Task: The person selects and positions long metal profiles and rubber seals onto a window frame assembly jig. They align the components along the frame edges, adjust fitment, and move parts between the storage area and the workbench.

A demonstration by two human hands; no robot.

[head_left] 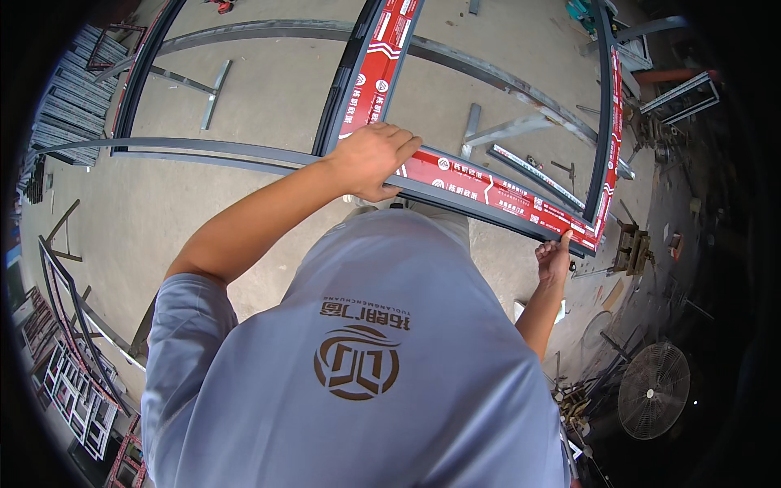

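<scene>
A large dark grey metal window frame (504,197) spans the view in front of me, its bars covered with red and white protective film. My left hand (373,160) wraps over the joint where an upright bar (377,69) meets the near bar, fingers closed round the edge. At the frame's near right corner, my right hand (554,259) grips the bar from below and outside, its index finger on the red film and the other fingers curled. A thin grey bar (211,146) runs left from beside my left hand.
Grey metal supports (260,30) stand beneath the frame on the concrete floor. Stacked profiles (73,98) lie at the far left, with more frames (77,390) below them. To the right are a round fan (653,390), a small wooden stand (632,248) and scattered scraps.
</scene>
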